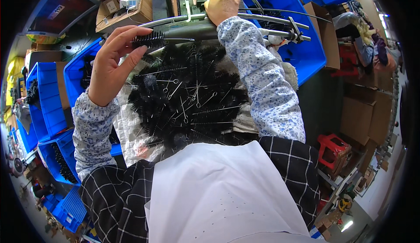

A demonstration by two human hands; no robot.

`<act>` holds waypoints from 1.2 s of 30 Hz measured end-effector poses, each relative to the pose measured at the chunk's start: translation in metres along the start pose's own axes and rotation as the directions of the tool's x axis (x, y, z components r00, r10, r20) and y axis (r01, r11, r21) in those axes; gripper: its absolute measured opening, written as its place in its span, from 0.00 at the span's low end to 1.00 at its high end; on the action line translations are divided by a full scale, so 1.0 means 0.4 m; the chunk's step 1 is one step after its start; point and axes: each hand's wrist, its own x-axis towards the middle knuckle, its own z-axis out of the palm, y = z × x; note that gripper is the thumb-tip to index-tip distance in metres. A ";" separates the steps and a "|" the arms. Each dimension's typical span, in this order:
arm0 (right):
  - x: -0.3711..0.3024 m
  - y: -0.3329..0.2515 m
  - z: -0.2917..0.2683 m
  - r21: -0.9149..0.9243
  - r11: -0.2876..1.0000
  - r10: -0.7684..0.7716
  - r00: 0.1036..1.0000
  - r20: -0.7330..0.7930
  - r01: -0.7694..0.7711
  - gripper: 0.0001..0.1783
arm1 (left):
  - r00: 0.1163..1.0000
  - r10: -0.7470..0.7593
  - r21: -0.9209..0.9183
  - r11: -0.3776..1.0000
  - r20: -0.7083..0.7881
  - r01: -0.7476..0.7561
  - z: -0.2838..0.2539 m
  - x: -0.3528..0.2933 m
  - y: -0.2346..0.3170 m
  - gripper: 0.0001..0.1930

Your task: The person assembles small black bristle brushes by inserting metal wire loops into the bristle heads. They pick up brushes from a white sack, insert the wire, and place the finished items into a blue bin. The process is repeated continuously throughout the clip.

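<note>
My left hand pinches a black-bristled tube brush between thumb and fingers. Its thin wire stem points right, ending in a small loop. At the machine, my right hand is closed, with yellowish covering on its fingertips. What those fingers grip is hidden; a thin greenish line shows just left of them. Below both hands, a heap of black wire brushes with looped ends lies on a pale cloth in front of me.
Curved metal rails cross in front of the machine. A blue bin stands at the right, and stacked blue bins at the left. A cardboard box sits behind my left hand. A red stool is at right.
</note>
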 end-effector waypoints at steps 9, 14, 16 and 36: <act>-0.007 0.139 0.005 -0.075 0.994 -0.087 0.991 -0.099 0.079 0.17 | 0.998 0.045 -0.027 0.999 -0.038 -0.046 -0.019 -0.012 -0.026 0.15; 0.020 0.195 -0.047 0.048 0.998 0.023 0.996 0.084 -0.027 0.13 | 0.998 0.065 -0.070 0.995 -0.025 -0.066 0.000 -0.008 -0.028 0.12; 0.052 0.263 -0.016 0.070 0.997 0.040 0.999 0.024 -0.042 0.14 | 0.995 0.100 -0.056 0.994 0.024 -0.099 0.012 0.024 -0.027 0.11; -0.144 -0.056 -0.295 0.724 0.685 -0.368 0.822 0.435 -0.077 0.21 | 0.990 0.141 0.131 0.982 -0.003 -0.139 0.087 0.087 -0.042 0.13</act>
